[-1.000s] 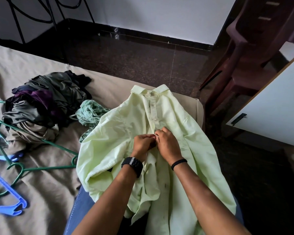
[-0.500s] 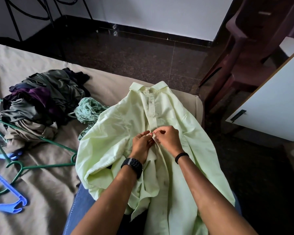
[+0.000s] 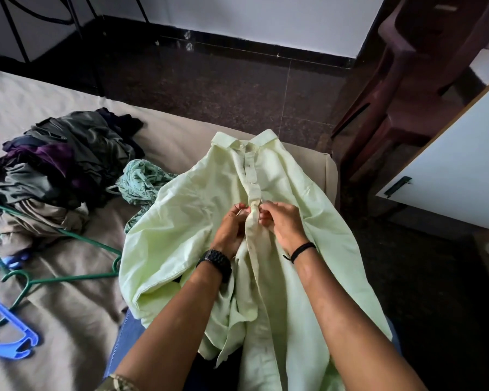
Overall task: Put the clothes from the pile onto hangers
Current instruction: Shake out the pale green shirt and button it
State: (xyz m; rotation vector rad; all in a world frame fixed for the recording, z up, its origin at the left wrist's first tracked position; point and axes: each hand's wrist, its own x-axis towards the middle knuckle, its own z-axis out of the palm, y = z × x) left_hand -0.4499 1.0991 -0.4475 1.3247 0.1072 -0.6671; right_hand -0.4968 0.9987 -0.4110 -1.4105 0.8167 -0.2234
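While the dark pile of clothes (image 3: 60, 165) and the green hangers (image 3: 68, 266) lie to the left of the pale green shirt (image 3: 209, 221) spread over the bed corner and the person's lap, the left hand (image 3: 232, 230) and right hand (image 3: 283, 221) each pinch an edge of its placket (image 3: 251, 193) at mid-chest, apparently doing up a button. Next, I judge, comes seating that button and the lower ones. Whether a hanger is already inside the shirt is hidden, and the button itself is too small to make out.

shirt (image 3: 294, 198): pale green | hangers (image 3: 68, 277): green, blue | pile (image 3: 62, 165): seemingly dark
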